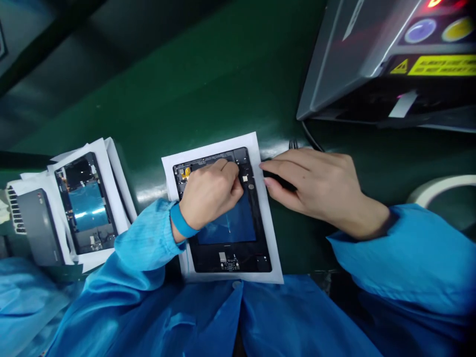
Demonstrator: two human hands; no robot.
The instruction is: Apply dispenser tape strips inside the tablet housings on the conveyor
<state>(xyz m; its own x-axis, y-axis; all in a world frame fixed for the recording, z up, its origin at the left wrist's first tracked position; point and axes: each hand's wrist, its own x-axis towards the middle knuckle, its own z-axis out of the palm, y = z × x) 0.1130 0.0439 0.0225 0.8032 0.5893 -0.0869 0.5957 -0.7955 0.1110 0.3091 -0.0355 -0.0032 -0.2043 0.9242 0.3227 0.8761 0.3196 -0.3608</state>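
An opened tablet (226,252) lies on a white paper sheet (277,265) in front of me, its inner parts and a blue film-covered area showing. My left hand (210,193), with a blue wristband (183,221), is closed over the tablet's upper part. Its fingertips are hidden, so whatever they pinch cannot be made out. To the right of the tablet, my right hand (316,186) has its fingers stretched out and the thumb apart from them. Its fingertips reach the paper's right edge. Thin dark prongs (293,144) poke out just beyond this hand.
On the left, another opened tablet (89,208) rests on paper sheets beside a grey cover (40,228). A grey machine (342,64) with buttons and a yellow warning label stands at the upper right. A white ring-shaped roll (439,186) lies at the right of the green table (208,94).
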